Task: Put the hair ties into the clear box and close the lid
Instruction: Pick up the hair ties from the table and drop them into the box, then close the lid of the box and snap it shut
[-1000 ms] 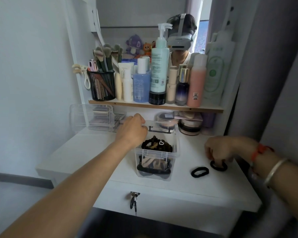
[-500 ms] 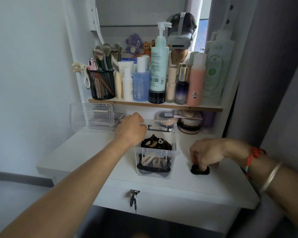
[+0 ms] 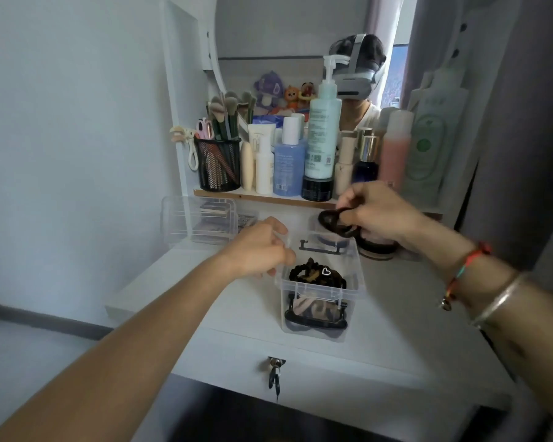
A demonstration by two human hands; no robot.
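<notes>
The black hair ties (image 3: 334,222) hang in the air above and behind the clear box (image 3: 320,291), gripped by the closed fingers (image 3: 348,202) of the right hand (image 3: 377,212). More dark hair ties fill the box — one carries a small white heart (image 3: 325,271). The box stands open on the white counter (image 3: 396,339), its black latch (image 3: 316,323) hanging at the front wall. The left hand (image 3: 259,247) rests at the box's left rim, its fingers curled against the raised transparent lid (image 3: 300,231). Behind, a shelf (image 3: 262,196) carries bottles and a mesh brush cup (image 3: 218,164). A key (image 3: 274,376) hangs from the drawer lock below.
</notes>
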